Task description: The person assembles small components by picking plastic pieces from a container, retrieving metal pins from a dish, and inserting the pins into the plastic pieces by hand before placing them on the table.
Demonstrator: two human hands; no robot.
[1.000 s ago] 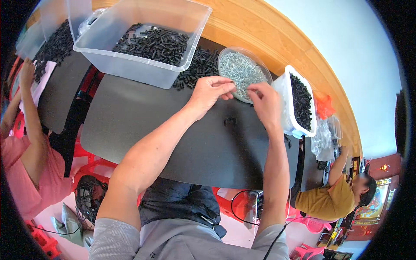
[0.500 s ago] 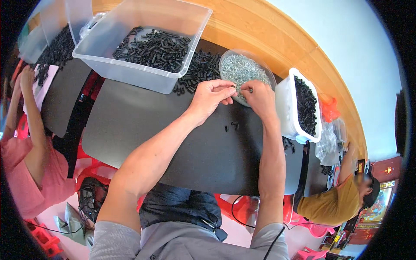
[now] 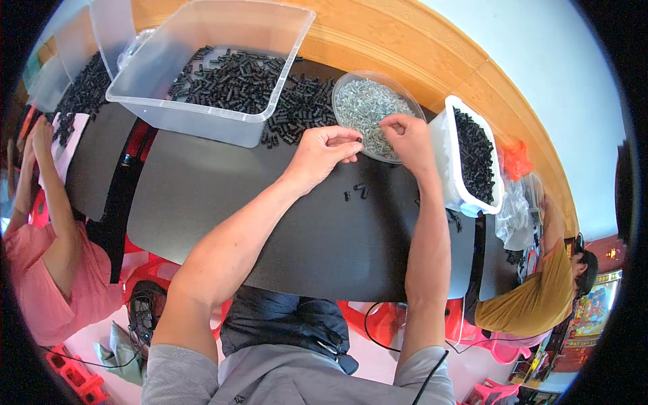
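My left hand (image 3: 318, 156) pinches a small black cylindrical part (image 3: 359, 140) between thumb and forefinger, just in front of the round clear bowl (image 3: 379, 158). Small clear, shiny pieces (image 3: 368, 101) fill this bowl; their exact kind is too small to tell. Over the bowl's right side, my right hand (image 3: 412, 145) has thumb and forefinger drawn together at the pieces, and whatever is between them is hidden. Three loose black parts (image 3: 364, 193) lie on the dark table (image 3: 304, 236) between my forearms.
A big clear bin (image 3: 196, 121) of black parts stands at the back left, with a loose heap (image 3: 304, 108) beside it. Right of the bowl is a white bin (image 3: 451, 172) of black parts. One person (image 3: 57, 270) works at the left, another (image 3: 526, 297) at the right.
My right hand has come away from the left one and now reaches over the pieces in the bowl. My left hand still holds the black part. The whole view has shifted slightly.
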